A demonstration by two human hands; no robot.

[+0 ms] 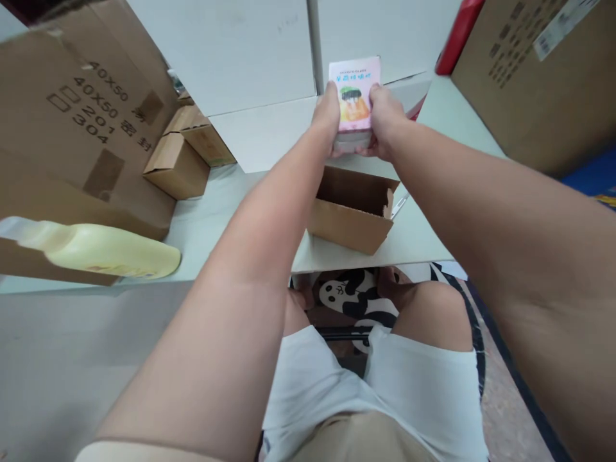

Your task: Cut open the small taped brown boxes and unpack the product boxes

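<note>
one pink box lies between left hand and right hand, clasped by both.

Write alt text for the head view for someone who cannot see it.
Left hand and right hand grip a pink printed box; an open brown cardboard box sits nearer the person on a pale table. At left are a yellow bottle and large carton.
</note>
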